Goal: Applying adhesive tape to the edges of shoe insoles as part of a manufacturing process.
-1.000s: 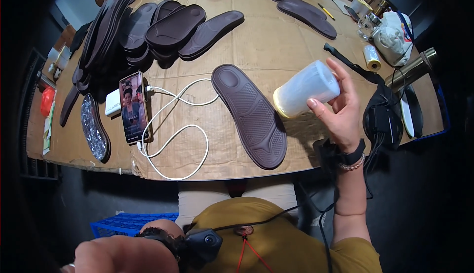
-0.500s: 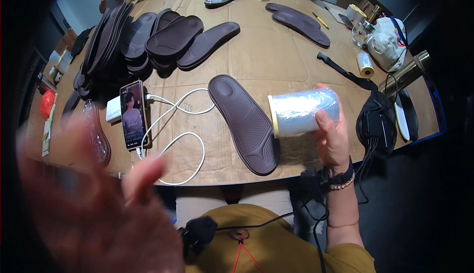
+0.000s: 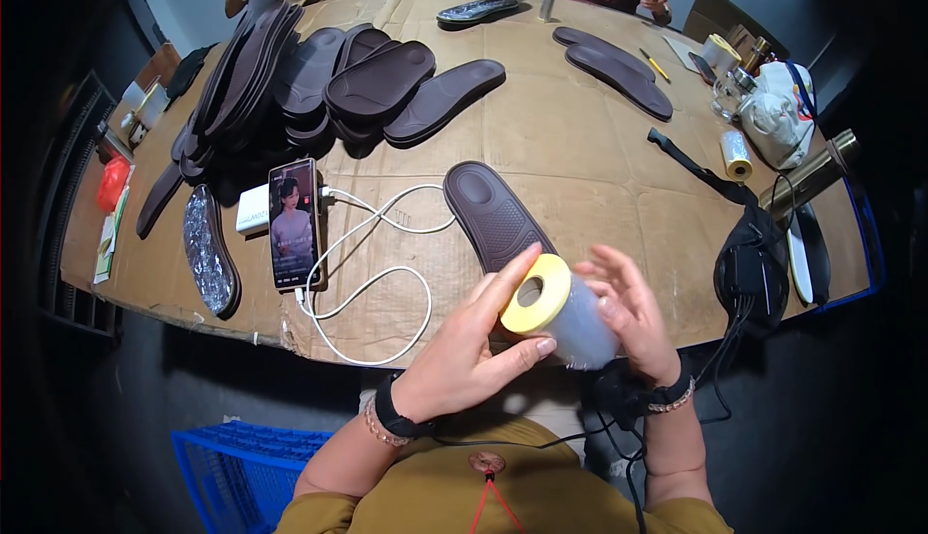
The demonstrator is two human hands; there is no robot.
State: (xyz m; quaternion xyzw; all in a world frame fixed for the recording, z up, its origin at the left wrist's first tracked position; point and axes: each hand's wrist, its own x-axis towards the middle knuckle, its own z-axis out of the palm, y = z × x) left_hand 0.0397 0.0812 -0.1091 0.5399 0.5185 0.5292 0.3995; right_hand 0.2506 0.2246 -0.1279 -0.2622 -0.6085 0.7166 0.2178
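Observation:
Both my hands hold a roll of clear plastic film [image 3: 570, 317] with a yellow core end facing me, just above the table's near edge. My left hand [image 3: 474, 350] grips the yellow end, thumb on its rim. On the roll's far side my right hand [image 3: 633, 317] cups it with the fingers spread. A dark brown shoe insole [image 3: 493, 213] lies flat on the cardboard-covered table [image 3: 580, 157] just beyond the roll, its near end hidden by my hands.
A phone [image 3: 293, 222] with a lit screen lies left, wired by white cable [image 3: 372, 273] to a white power bank [image 3: 253, 209]. Stacked brown insoles [image 3: 358, 85] fill the far left; a film-wrapped insole [image 3: 208, 254] lies nearby. Other people's hands work at the far edge. A black pouch [image 3: 749, 268] sits right.
My left hand came up from below and took hold of the roll's yellow end. The roll moved down and toward me, now held in both hands in front of the insole.

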